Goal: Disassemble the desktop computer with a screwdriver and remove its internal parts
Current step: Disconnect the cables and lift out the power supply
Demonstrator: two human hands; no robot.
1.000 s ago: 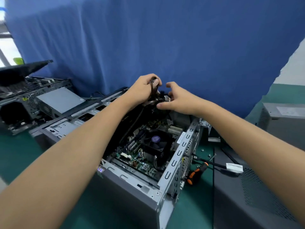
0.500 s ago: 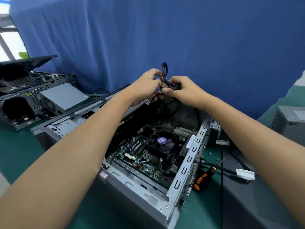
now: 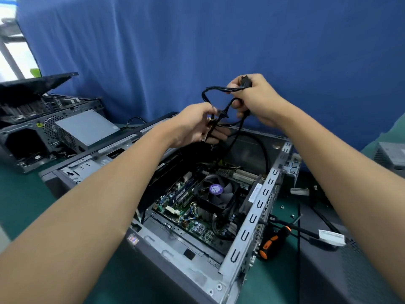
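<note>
Against blue cloth backdrop (image 3: pixel 219 29), black cable bundle (image 3: pixel 215 87) is gripped by left hand (image 3: pixel 195 126) and right hand (image 3: pixel 258 99) above open grey computer case (image 3: pixel 258 205), evidently for removal.

Above the open computer case (image 3: pixel 258 205), both grips hold a loop of black cables (image 3: pixel 207 91). The left grip (image 3: pixel 192 126) pinches the connectors low down, and the right grip (image 3: pixel 259 99) curls round a plug higher up. The cables trail down into the case behind the cooler fan (image 3: pixel 215 190). An orange-and-black screwdriver (image 3: pixel 270 243) lies on the green worktop (image 3: pixel 22 194), just beside the case's right wall. A second opened case (image 3: pixel 26 137) sits toward the worktop's far left corner.
</note>
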